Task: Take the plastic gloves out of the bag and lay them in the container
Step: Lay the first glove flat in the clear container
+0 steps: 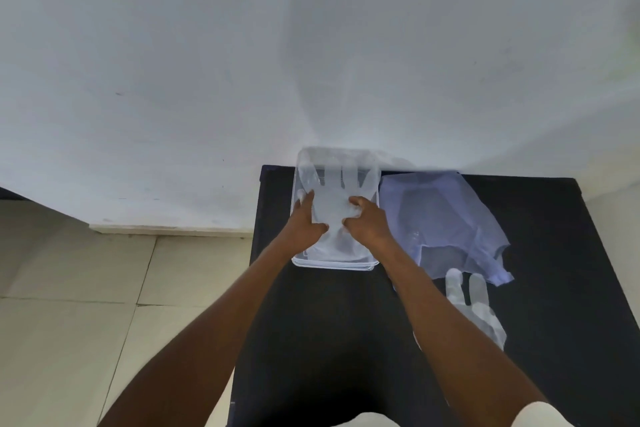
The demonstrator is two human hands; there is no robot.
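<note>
A clear plastic container (334, 265) sits at the far left of a black table. A transparent plastic glove (332, 184) lies flat inside it, fingers pointing away from me. My left hand (306, 222) and my right hand (367, 224) both rest on the glove's palm area inside the container, fingers pressing on the plastic. A pale blue plastic bag (446, 218) lies flat just right of the container. Another transparent glove (474, 302) lies on the table in front of the bag, partly hidden by my right forearm.
The black table (554, 288) stands against a white wall (311, 45). Beige floor tiles (104, 288) lie to the left, below the table's left edge.
</note>
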